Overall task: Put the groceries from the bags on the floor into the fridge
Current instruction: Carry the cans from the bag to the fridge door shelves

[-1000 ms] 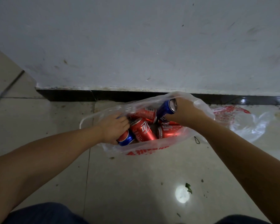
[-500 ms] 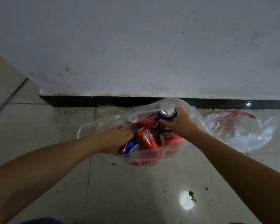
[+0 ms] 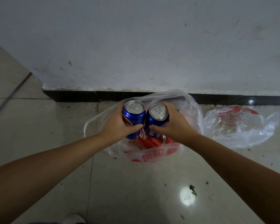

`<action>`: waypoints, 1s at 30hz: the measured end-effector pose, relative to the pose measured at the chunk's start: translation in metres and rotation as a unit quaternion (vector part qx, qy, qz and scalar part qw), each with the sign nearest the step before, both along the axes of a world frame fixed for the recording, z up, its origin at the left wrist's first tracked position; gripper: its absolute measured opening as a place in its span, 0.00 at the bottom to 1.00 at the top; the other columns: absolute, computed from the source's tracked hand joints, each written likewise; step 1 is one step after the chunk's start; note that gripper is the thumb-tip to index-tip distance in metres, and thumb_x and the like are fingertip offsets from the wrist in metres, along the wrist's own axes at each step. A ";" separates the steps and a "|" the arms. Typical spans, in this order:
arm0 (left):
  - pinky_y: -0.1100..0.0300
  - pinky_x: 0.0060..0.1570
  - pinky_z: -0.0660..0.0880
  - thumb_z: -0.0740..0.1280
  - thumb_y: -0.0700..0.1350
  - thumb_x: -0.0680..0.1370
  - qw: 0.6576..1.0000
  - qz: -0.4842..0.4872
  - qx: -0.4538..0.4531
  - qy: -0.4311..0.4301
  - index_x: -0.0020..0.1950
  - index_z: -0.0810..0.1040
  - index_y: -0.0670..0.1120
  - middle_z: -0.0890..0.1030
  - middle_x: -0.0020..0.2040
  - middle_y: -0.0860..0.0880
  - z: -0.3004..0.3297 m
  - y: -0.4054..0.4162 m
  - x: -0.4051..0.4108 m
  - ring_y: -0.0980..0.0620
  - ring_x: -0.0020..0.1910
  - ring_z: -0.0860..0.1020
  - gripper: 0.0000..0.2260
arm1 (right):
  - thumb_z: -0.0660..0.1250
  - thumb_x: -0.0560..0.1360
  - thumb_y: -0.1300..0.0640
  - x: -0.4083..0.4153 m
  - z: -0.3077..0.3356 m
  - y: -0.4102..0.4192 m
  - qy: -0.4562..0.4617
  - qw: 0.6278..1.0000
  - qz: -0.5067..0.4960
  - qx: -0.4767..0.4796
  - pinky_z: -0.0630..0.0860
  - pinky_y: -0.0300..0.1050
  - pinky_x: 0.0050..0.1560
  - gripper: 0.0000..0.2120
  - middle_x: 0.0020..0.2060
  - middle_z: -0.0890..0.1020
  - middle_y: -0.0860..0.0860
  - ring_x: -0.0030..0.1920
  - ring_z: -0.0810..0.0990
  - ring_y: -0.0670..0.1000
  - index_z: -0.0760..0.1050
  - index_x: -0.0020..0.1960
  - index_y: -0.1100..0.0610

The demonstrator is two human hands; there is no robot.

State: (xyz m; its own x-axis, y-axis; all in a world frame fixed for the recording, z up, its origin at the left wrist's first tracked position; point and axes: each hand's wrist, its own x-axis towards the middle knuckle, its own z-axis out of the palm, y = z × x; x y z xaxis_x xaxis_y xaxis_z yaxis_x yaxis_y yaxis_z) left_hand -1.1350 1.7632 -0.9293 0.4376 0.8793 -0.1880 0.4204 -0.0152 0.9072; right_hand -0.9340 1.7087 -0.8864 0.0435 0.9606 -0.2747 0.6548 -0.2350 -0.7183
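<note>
A clear plastic bag with red print [image 3: 153, 155] lies on the tiled floor by the wall, with red cans [image 3: 148, 141] still inside. My left hand [image 3: 115, 126] grips one blue cola can [image 3: 133, 115] upright above the bag. My right hand [image 3: 176, 125] grips a second blue cola can [image 3: 157, 118], also upright. The two cans touch side by side, silver tops facing me. The fridge is not in view.
A second clear bag with red print [image 3: 239, 126] lies flattened on the floor to the right. A white wall with a dark skirting strip [image 3: 74, 96] stands just behind the bags. A bright light reflection and a green scrap [image 3: 192, 190] mark the floor nearer me.
Both hands have come up out of the bag, each with a blue can. Before, my left hand was down among the cans and my right hand was tilting its can upright.
</note>
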 end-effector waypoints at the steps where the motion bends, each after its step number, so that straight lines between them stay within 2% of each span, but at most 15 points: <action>1: 0.72 0.54 0.69 0.78 0.43 0.65 1.000 0.002 -0.005 0.006 0.69 0.67 0.46 0.76 0.61 0.53 0.001 -0.002 0.000 0.60 0.58 0.75 0.35 | 0.77 0.65 0.50 -0.002 0.001 -0.003 0.011 1.000 -0.007 -0.005 0.69 0.29 0.50 0.31 0.52 0.74 0.39 0.54 0.74 0.41 0.67 0.63 0.49; 3: 0.75 0.51 0.69 0.78 0.42 0.66 0.999 0.024 -0.026 0.014 0.68 0.68 0.45 0.76 0.59 0.55 0.006 -0.011 -0.001 0.63 0.55 0.74 0.34 | 0.77 0.66 0.52 -0.010 0.004 -0.012 0.052 0.998 -0.037 -0.020 0.69 0.27 0.48 0.30 0.53 0.74 0.40 0.53 0.74 0.38 0.66 0.62 0.48; 5: 0.80 0.48 0.69 0.78 0.40 0.66 0.995 0.077 -0.055 0.014 0.66 0.67 0.43 0.74 0.55 0.57 0.014 -0.027 -0.001 0.65 0.51 0.74 0.32 | 0.77 0.65 0.54 -0.020 0.010 -0.024 0.087 0.993 -0.071 -0.042 0.70 0.32 0.54 0.31 0.54 0.75 0.41 0.55 0.75 0.40 0.65 0.62 0.47; 7: 0.79 0.49 0.69 0.77 0.40 0.66 0.990 0.103 -0.090 0.027 0.66 0.67 0.43 0.74 0.54 0.56 0.031 -0.042 -0.004 0.64 0.51 0.73 0.32 | 0.77 0.65 0.55 -0.026 0.023 -0.035 0.098 0.990 -0.085 -0.063 0.69 0.34 0.56 0.31 0.55 0.75 0.42 0.57 0.74 0.42 0.65 0.62 0.48; 9: 0.74 0.50 0.72 0.78 0.42 0.66 0.987 0.081 -0.132 0.041 0.64 0.66 0.48 0.75 0.54 0.59 0.055 -0.055 -0.010 0.62 0.52 0.75 0.31 | 0.77 0.65 0.56 -0.026 0.044 -0.044 0.105 0.987 -0.085 -0.082 0.68 0.30 0.54 0.31 0.53 0.74 0.40 0.57 0.73 0.42 0.64 0.62 0.47; 12: 0.80 0.44 0.70 0.77 0.41 0.66 0.984 0.051 -0.160 0.065 0.60 0.64 0.53 0.73 0.49 0.65 0.097 -0.066 -0.021 0.72 0.47 0.74 0.30 | 0.77 0.66 0.58 -0.020 0.084 -0.052 0.107 0.986 -0.089 -0.094 0.70 0.35 0.57 0.31 0.50 0.72 0.35 0.57 0.72 0.41 0.64 0.63 0.48; 14: 0.82 0.41 0.69 0.77 0.41 0.67 0.981 0.065 -0.163 0.077 0.60 0.63 0.54 0.72 0.49 0.66 0.131 -0.070 -0.024 0.74 0.44 0.72 0.30 | 0.77 0.66 0.57 -0.019 0.114 -0.055 0.107 0.985 -0.091 -0.102 0.70 0.38 0.58 0.31 0.51 0.72 0.36 0.58 0.72 0.42 0.64 0.63 0.48; 17: 0.80 0.41 0.69 0.77 0.42 0.67 0.977 0.096 -0.170 0.087 0.63 0.63 0.53 0.71 0.51 0.64 0.191 -0.076 -0.024 0.68 0.46 0.73 0.31 | 0.77 0.66 0.56 -0.019 0.167 -0.058 0.106 0.984 -0.089 -0.115 0.70 0.38 0.56 0.33 0.56 0.73 0.42 0.59 0.72 0.43 0.64 0.65 0.50; 20: 0.76 0.44 0.67 0.77 0.44 0.67 0.979 0.072 -0.158 0.108 0.66 0.64 0.50 0.71 0.54 0.60 0.258 -0.078 -0.026 0.63 0.52 0.71 0.32 | 0.77 0.66 0.56 -0.021 0.228 -0.057 0.099 0.986 -0.065 -0.118 0.71 0.39 0.56 0.32 0.55 0.73 0.43 0.58 0.72 0.44 0.64 0.65 0.51; 23: 0.76 0.43 0.67 0.77 0.45 0.67 0.981 0.050 -0.144 0.120 0.65 0.65 0.49 0.73 0.54 0.59 0.339 -0.075 -0.029 0.61 0.51 0.72 0.32 | 0.77 0.66 0.56 -0.023 0.302 -0.056 0.117 0.985 -0.062 -0.110 0.71 0.38 0.54 0.31 0.55 0.74 0.44 0.56 0.73 0.44 0.65 0.63 0.51; 26: 0.75 0.43 0.68 0.77 0.45 0.67 0.983 0.045 -0.122 0.133 0.61 0.65 0.52 0.74 0.53 0.58 0.414 -0.075 -0.025 0.59 0.51 0.74 0.29 | 0.77 0.65 0.57 -0.023 0.376 -0.063 0.135 0.982 -0.089 -0.097 0.72 0.36 0.54 0.30 0.54 0.76 0.44 0.56 0.74 0.44 0.64 0.59 0.46; 28: 0.73 0.45 0.70 0.77 0.45 0.66 0.985 0.040 -0.106 0.131 0.60 0.66 0.52 0.75 0.53 0.57 0.460 -0.074 -0.019 0.58 0.51 0.75 0.28 | 0.77 0.66 0.57 -0.019 0.421 -0.070 0.143 0.981 -0.102 -0.085 0.71 0.31 0.50 0.29 0.52 0.76 0.42 0.54 0.75 0.43 0.64 0.58 0.45; 30: 0.70 0.48 0.72 0.78 0.45 0.66 0.989 0.017 -0.094 0.116 0.61 0.68 0.50 0.76 0.53 0.56 0.498 -0.074 -0.011 0.60 0.50 0.76 0.29 | 0.77 0.66 0.57 -0.012 0.461 -0.081 0.144 0.979 -0.120 -0.075 0.71 0.31 0.49 0.29 0.52 0.76 0.42 0.54 0.75 0.43 0.65 0.60 0.47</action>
